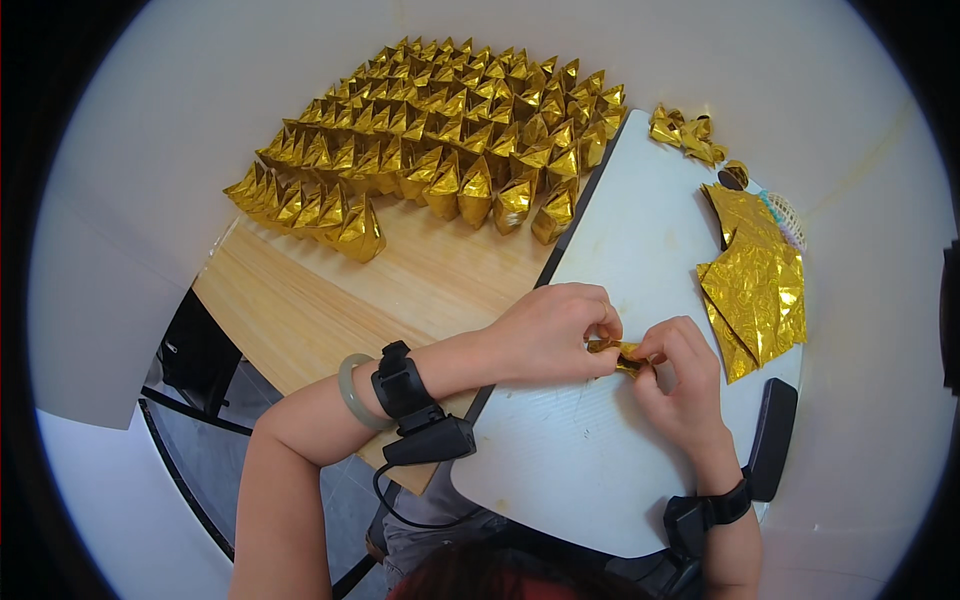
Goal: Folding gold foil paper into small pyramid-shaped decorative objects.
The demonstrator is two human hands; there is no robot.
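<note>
Gold foil piece (622,353) pinched between both hands over the white board (600,440): left hand (550,335) fingers closed on its left end, right hand (680,375) fingers closed on the right, mid-fold by the look of it. Flat gold sheets (757,280) stacked just right of the hands, so more left to fold. Finished folded gold pieces (440,150) in dense rows on the wooden table (330,310) beyond; a few more (686,135) at the board's far edge.

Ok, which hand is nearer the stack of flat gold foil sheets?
Right. The right hand sits just below and left of the stack of gold foil sheets, pinching a small folded gold piece; the left hand is farther left, across that piece.
</note>
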